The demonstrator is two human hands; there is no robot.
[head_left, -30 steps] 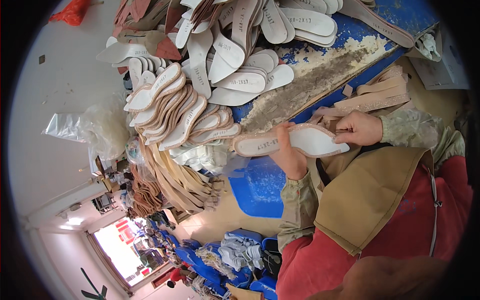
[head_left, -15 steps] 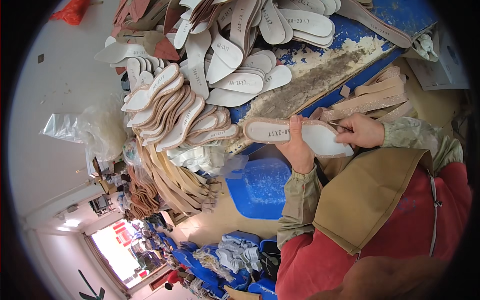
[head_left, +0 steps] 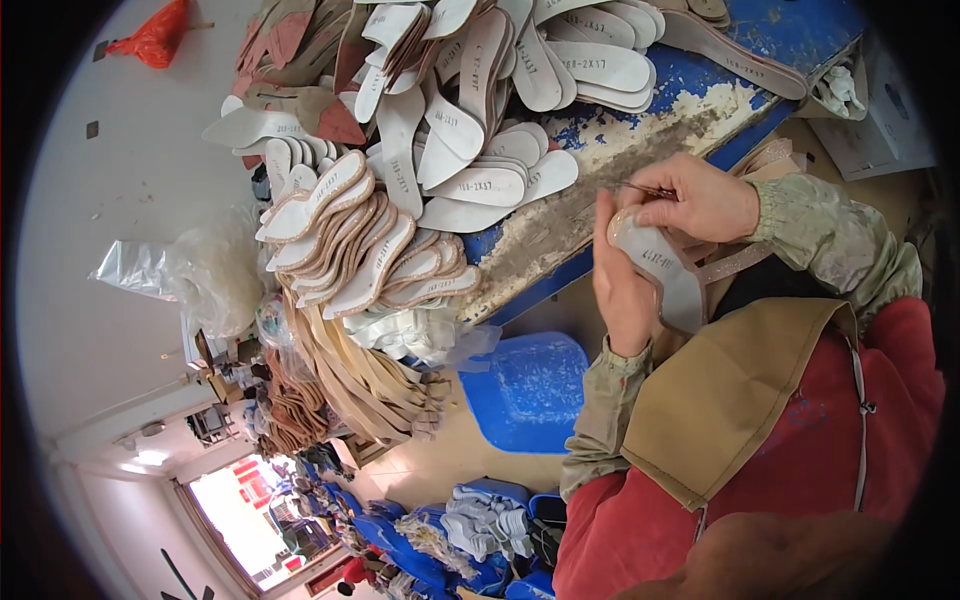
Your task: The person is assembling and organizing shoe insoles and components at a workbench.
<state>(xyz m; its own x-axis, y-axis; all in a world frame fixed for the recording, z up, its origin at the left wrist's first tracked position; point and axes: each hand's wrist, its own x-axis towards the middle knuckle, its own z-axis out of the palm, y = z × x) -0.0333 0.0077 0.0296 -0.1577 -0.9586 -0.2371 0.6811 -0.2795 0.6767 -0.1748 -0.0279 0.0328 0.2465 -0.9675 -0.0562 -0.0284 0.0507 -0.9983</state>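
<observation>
The left hand grips a pale, flat shoe insole above the lap; the right hand pinches a thin dark tool at its tip; a slip could jab the thumb.

A pale grey floor fills the left side, with an orange plastic bag lying near its far edge. A blue workbench, its paint worn and crusted with whitish residue, crosses the upper right. A blue plastic stool stands beneath it. Daylight pours through a bright doorway at lower left.
</observation>
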